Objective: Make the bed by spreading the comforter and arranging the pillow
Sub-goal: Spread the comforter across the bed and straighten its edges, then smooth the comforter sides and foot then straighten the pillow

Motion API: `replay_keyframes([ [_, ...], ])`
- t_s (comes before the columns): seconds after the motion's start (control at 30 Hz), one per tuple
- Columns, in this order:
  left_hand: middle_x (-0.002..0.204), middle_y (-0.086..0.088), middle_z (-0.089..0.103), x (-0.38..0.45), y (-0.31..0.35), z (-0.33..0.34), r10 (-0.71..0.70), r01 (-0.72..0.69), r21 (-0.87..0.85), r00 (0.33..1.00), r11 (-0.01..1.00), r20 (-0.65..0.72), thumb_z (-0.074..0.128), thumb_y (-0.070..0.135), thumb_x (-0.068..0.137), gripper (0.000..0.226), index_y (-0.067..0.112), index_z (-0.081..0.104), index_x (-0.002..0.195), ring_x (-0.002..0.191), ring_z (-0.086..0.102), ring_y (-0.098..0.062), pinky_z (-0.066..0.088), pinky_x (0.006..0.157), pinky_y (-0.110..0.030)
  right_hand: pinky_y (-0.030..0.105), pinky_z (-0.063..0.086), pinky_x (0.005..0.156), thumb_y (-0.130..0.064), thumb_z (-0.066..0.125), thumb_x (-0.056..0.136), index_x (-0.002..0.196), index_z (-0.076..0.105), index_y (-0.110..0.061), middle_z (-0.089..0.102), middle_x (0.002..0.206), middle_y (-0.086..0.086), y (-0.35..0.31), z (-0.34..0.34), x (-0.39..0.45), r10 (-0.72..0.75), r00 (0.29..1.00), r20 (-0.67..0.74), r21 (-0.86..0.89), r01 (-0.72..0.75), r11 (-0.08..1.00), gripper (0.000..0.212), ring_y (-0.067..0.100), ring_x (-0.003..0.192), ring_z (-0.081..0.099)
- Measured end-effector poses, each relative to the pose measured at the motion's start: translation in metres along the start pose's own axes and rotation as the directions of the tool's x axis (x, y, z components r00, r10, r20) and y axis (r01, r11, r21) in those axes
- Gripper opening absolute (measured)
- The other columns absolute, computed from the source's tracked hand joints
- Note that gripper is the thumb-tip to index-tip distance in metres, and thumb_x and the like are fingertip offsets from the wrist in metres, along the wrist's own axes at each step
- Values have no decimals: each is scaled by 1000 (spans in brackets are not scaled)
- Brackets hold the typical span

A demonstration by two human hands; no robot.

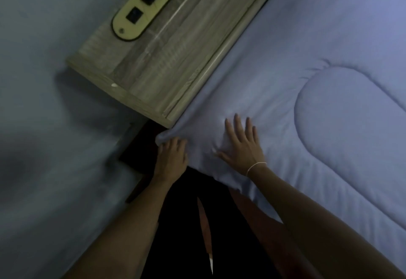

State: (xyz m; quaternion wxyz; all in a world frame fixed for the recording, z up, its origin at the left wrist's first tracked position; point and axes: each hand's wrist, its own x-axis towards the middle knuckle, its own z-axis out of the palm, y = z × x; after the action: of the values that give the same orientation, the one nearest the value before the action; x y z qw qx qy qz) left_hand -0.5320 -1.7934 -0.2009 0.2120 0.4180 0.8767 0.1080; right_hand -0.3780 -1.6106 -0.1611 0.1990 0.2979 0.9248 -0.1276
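Head view: a pale blue quilted comforter covers the bed, its stitched oval seam running across the right half of the frame. Its near corner lies at the end of a grey wood-grain headboard, with the cloth edge lying against the board's lower rail. The left hand is at that corner, fingers curled over the bunched edge of the fabric and gripping it. The right hand lies flat on the comforter just beside the corner, fingers straight and spread, pressing the padding so that it dimples around the palm; a thin white band circles its wrist. A yellow oval switch plate with two dark insets is fixed to the headboard. A blue-grey wall fills the left side. No pillow can be made out in this dim frame.
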Motion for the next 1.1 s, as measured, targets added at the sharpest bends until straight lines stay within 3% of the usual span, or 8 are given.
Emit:
replay_keyframes([
  [0.17, 113, -19, 58, 23, 17, -9, -43, 25, 84, 972, 996, 231, 80, 41, 55, 72, 11, 50, 113, 90, 61, -36, 51, 72, -44, 59, 16, 115, -67, 40, 85, 152, 2, -27, 8, 161, 9, 40, -12, -19, 118, 990, -72, -10, -119, 993, 87, 37, 147, 8],
  [0.27, 85, -19, 62, 39, 22, -11, -23, -27, 232, 978, 972, 209, 85, 17, 55, 41, 7, 64, 89, 75, 61, -36, 52, 65, -48, 56, 9, 116, -71, 49, 79, 152, -3, -29, -1, 161, 10, 71, -10, -37, 300, 954, -29, 39, -299, 954, 98, 37, 147, 1],
  [0.37, 86, -18, 65, 45, 13, 1, 47, -94, 199, 973, 976, 227, 65, 10, 76, 20, 7, 68, 95, 87, 60, -37, 48, 81, -49, 57, 11, 116, -67, 61, 72, 152, -2, -28, -6, 160, 12, 84, 1, -58, 327, 943, 69, 78, -332, 940, 109, 40, 146, -1],
  [0.47, 111, -12, 64, 42, 12, 0, -64, 50, 58, 959, 997, 277, 45, 19, 95, 30, 11, 60, 119, 101, 58, -29, 48, 84, -29, 57, 8, 116, -66, 61, 73, 149, -12, -29, -11, 159, 14, 79, 12, -69, 250, 957, 147, 46, -259, 965, 111, 43, 145, -5],
  [0.6, 98, -9, 59, 45, 45, -9, -374, 390, -114, 917, 914, 135, 48, 23, 95, 11, 18, 57, 98, 97, 59, -29, 39, 70, -22, 58, 14, 116, -59, 61, 79, 149, -7, -34, -8, 160, 12, 92, 11, -80, 159, 985, 73, 129, -167, 977, 100, 41, 146, -3],
  [0.77, 106, -29, 59, 47, 82, -24, -32, 19, 144, 996, 989, 87, 49, -2, 80, 32, -3, 54, 111, 85, 62, -43, 51, 64, -47, 60, 9, 114, -64, 57, 77, 151, -5, -31, -5, 161, 12, 115, 16, -97, 445, 896, 15, 180, -440, 880, 102, 38, 147, -2],
  [0.9, 151, -25, 25, 51, 96, -21, 275, -357, 279, 916, 891, 293, 55, 7, 73, 81, 12, 23, 147, 130, 38, -47, 40, 96, -59, 58, 6, 116, -63, 60, 76, 149, -15, -30, -21, 158, 8, 111, 27, -114, 445, 886, 131, 215, -463, 860, 110, 35, 146, -14],
  [1.1, 156, -16, -20, 44, 122, -42, 140, -311, 354, 890, 882, 434, 51, 21, 89, 87, 21, -12, 149, 144, -1, -40, 17, 114, -54, 55, 10, 116, -57, 59, 82, 151, -8, -31, -16, 160, 6, 115, 12, -118, 397, 897, 195, 347, -442, 827, 99, 33, 147, -8],
])
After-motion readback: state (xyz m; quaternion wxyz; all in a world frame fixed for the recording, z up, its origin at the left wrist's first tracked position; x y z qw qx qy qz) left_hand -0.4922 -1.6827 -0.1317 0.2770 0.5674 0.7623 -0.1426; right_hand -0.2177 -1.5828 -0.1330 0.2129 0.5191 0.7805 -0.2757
